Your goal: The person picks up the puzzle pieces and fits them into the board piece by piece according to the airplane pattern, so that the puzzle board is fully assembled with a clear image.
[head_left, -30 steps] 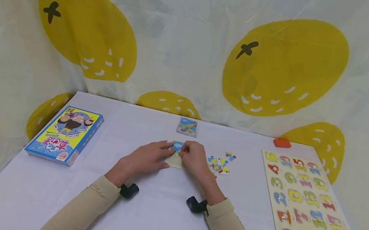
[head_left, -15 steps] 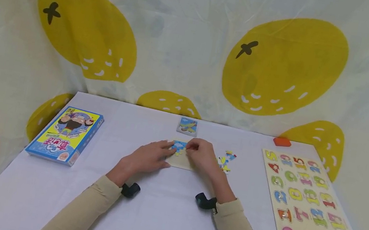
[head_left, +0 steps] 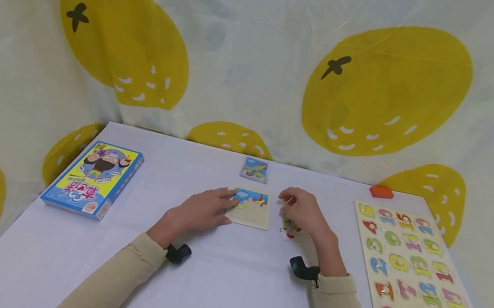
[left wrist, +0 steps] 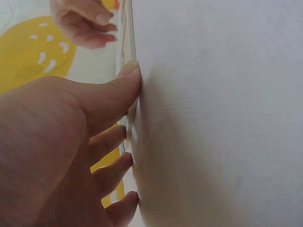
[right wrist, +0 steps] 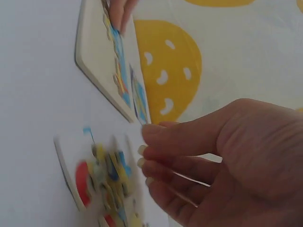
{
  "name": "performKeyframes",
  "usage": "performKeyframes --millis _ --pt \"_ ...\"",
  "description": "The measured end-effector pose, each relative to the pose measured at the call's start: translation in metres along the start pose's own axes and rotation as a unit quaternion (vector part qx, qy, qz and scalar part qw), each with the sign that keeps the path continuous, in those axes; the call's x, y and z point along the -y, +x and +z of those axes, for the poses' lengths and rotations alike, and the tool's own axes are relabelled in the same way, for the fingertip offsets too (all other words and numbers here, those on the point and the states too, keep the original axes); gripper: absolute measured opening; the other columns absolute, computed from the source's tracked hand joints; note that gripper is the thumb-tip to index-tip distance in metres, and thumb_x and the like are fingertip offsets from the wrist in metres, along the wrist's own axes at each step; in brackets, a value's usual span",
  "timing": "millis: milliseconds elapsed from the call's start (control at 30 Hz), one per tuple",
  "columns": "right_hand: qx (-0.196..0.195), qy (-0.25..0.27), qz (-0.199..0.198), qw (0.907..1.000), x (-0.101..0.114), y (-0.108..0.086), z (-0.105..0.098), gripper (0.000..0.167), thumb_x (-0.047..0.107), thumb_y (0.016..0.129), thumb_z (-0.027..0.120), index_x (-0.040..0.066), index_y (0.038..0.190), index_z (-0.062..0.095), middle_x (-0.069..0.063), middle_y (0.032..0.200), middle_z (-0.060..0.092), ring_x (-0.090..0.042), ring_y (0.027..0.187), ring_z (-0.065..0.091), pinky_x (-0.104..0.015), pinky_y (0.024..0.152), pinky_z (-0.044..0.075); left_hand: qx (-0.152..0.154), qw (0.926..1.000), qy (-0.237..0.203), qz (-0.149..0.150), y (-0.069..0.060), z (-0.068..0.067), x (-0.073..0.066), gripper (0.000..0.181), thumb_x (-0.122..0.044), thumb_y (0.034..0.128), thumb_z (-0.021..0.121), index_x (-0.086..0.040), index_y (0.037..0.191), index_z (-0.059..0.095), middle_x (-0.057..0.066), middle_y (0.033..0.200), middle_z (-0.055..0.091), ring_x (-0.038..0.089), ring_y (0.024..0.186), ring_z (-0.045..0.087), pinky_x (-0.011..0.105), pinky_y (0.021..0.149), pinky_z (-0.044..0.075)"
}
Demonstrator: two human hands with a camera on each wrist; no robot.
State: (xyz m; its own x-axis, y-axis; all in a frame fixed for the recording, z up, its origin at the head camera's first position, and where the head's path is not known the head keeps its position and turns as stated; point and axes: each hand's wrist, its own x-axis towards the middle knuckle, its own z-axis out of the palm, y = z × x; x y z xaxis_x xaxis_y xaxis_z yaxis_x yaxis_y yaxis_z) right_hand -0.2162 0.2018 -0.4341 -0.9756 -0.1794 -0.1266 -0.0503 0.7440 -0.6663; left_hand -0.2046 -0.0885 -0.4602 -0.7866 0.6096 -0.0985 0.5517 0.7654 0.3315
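Observation:
A small wooden puzzle board (head_left: 252, 220) lies in the middle of the table, with blue sky pieces fitted along its far side and bare wood nearer me. My left hand (head_left: 199, 213) rests on the board's left edge, thumb (left wrist: 129, 78) touching its rim. Right of the board, my right hand (head_left: 307, 213) hovers over a pile of loose jigsaw pieces (head_left: 289, 230). Its fingers (right wrist: 170, 182) are loosely bent, and no piece shows between them in the right wrist view. There the pieces (right wrist: 111, 177) look blurred, coloured yellow, red and blue. The hand partly hides them in the head view.
Behind the board lies a small picture card of a plane (head_left: 254, 170). At the left is a blue and yellow game box (head_left: 92, 179). A wooden number board (head_left: 417, 278) covers the right side, with an orange block (head_left: 381, 192) behind it.
My right hand has moved from the board rightward to the loose pieces. A piece with red on it now sits at the board's far right. My left hand has stayed put.

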Motion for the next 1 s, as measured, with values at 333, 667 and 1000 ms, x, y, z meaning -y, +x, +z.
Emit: performKeyframes --millis 333,667,1000 --pt "0.053 -0.048 0.029 0.9970 -0.013 -0.008 -0.004 0.032 0.000 0.079 0.077 0.004 0.110 0.069 -0.014 0.103 0.059 -0.021 0.079 0.055 -0.025 0.060 0.051 0.000 1.0000 -0.005 -0.003 -0.002 -0.002 -0.003 0.061 -0.039 0.0965 0.063 -0.019 0.151 0.044 0.003 0.162 0.034 0.027 0.152 0.029 0.046 0.119 0.035" --pt "0.023 0.020 0.032 0.9990 -0.021 -0.009 -0.003 0.033 -0.005 0.080 0.072 0.005 0.110 0.064 -0.013 0.093 0.055 -0.022 0.076 0.054 -0.028 0.056 0.051 -0.007 0.9999 -0.013 0.005 -0.003 -0.001 -0.001 0.061 -0.039 0.0963 0.064 -0.018 0.150 0.045 0.004 0.161 0.035 0.029 0.151 0.030 0.048 0.118 0.036" --pt "0.016 0.065 0.010 0.9977 -0.027 -0.010 -0.009 0.015 -0.001 0.084 0.070 0.004 0.098 0.068 -0.011 0.086 0.061 -0.022 0.077 0.055 -0.030 0.060 0.050 -0.006 0.9997 -0.022 0.004 -0.002 -0.002 -0.002 0.061 -0.039 0.0961 0.064 -0.020 0.150 0.045 0.003 0.162 0.035 0.028 0.151 0.029 0.049 0.117 0.037"
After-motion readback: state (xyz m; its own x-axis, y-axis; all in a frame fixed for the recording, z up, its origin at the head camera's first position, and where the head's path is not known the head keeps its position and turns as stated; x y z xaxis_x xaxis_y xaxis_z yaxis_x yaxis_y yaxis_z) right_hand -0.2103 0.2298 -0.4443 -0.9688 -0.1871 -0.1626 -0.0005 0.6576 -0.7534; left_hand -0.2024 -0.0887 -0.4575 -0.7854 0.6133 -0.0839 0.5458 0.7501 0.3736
